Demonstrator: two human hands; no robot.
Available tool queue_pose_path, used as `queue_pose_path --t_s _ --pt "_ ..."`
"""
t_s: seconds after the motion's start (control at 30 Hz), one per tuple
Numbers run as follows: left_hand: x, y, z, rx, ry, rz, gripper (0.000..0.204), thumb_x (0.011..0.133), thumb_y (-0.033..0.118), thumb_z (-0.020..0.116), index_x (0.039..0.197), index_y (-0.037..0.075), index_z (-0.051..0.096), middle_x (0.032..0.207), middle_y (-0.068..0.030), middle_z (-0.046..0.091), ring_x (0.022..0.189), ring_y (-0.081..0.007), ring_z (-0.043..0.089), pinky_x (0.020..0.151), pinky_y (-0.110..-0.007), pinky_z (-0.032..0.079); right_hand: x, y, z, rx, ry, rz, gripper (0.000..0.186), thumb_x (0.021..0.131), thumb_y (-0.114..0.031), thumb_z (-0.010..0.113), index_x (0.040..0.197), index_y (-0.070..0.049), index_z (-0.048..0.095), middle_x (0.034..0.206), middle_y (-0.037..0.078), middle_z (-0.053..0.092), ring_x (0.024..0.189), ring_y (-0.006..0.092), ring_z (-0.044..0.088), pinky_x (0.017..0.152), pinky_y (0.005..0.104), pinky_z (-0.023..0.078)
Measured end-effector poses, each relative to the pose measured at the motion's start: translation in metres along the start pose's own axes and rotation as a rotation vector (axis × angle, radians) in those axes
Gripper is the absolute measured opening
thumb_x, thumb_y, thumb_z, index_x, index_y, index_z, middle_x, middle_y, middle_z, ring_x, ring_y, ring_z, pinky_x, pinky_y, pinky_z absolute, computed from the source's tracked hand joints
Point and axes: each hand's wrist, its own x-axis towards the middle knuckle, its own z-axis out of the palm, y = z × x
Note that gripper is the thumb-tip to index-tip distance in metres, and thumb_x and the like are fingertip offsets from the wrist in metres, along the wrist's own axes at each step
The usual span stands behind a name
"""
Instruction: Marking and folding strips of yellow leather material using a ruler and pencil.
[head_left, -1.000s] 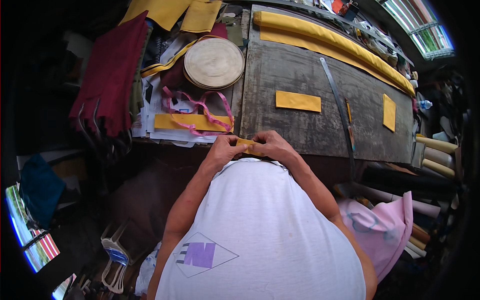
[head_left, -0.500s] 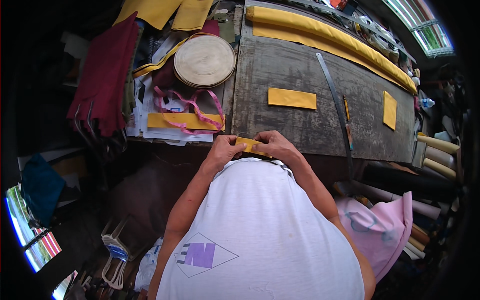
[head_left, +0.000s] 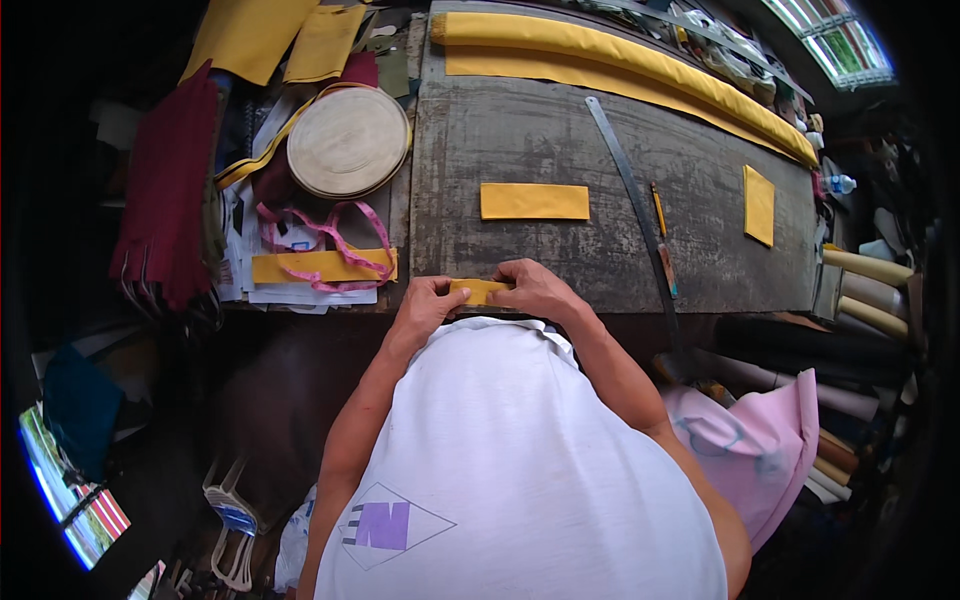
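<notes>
Between my two hands, at the near edge of the worktable, is a small yellow fabric piece (head_left: 479, 291). My left hand (head_left: 430, 302) pinches its left end with thumb and fingers. At its right end my right hand (head_left: 535, 290) has a closed grip, the fingers curled over it. A flat yellow fabric rectangle (head_left: 534, 202) lies on the table just beyond my hands. Farther right are a metal ruler (head_left: 628, 165), a yellow pencil (head_left: 658, 210), a cutter-like tool with a brownish handle (head_left: 668, 272) and another folded yellow piece (head_left: 759, 206).
Along the far side of the dark worktable (head_left: 520, 135) stretches a long yellow fabric roll (head_left: 630, 80). To the left lie a round webbing coil (head_left: 348, 140), a pink measuring tape (head_left: 340, 240), papers and maroon fabric (head_left: 165, 190). Several material rolls (head_left: 870, 262) stick out at right.
The view has shifted, so the table's things sit farther left in it. The yellow piece between my hands lies more level than before, and both hands still hold it.
</notes>
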Motion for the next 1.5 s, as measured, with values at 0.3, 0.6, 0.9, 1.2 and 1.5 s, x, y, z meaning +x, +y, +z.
queue_pose_path --t_s 0.3,0.6,0.9,1.2,1.5 --pt "0.070 -0.025 0.032 0.106 0.046 -0.053 0.018 0.090 0.014 0.068 0.095 -0.004 0.072 0.068 -0.0043 0.067 0.056 -0.0083 0.063 0.048 -0.023 0.047 -0.033 0.114 -0.036 0.006 0.647 0.202 0.025 0.081 -0.019 0.068 0.096 0.001 0.068 0.083 0.017 0.070 0.081 0.0305 0.069 0.075 0.0393 0.052" --pt "0.069 -0.014 0.049 0.206 0.142 -0.072 0.024 0.092 0.016 0.067 0.099 -0.006 0.071 0.074 -0.0069 0.069 0.057 -0.0096 0.065 0.051 -0.023 0.051 -0.051 0.153 -0.024 0.071 0.683 0.242 0.024 0.084 -0.020 0.066 0.094 0.002 0.068 0.080 0.016 0.069 0.077 0.0270 0.068 0.071 0.0365 0.052" --pt "0.078 -0.022 0.105 0.195 0.191 -0.062 0.021 0.089 0.014 0.067 0.089 -0.007 0.070 0.068 -0.0073 0.068 0.056 -0.0110 0.066 0.051 -0.025 0.052 -0.014 0.258 -0.189 -0.416 1.171 0.094 0.030 0.084 -0.013 0.067 0.110 0.000 0.060 0.097 0.018 0.062 0.091 0.0386 0.062 0.080 0.0446 0.050" --pt "0.082 -0.015 0.127 0.526 0.360 0.034 0.026 0.083 0.021 0.069 0.085 -0.005 0.068 0.069 -0.0180 0.068 0.059 -0.0275 0.069 0.063 -0.038 0.055 0.014 0.305 -0.239 -0.283 0.820 0.089 0.033 0.082 -0.017 0.069 0.107 0.002 0.059 0.090 0.021 0.067 0.088 0.0345 0.067 0.078 0.0431 0.051" --pt "0.083 -0.008 0.115 0.915 0.307 -0.007 0.035 0.080 0.035 0.071 0.088 0.000 0.071 0.089 -0.0221 0.071 0.086 -0.0378 0.070 0.076 -0.046 0.056 0.020 0.242 -0.203 -0.232 0.751 0.143 0.033 0.082 -0.018 0.075 0.104 0.000 0.060 0.099 0.023 0.066 0.098 0.0394 0.064 0.083 0.0472 0.050"
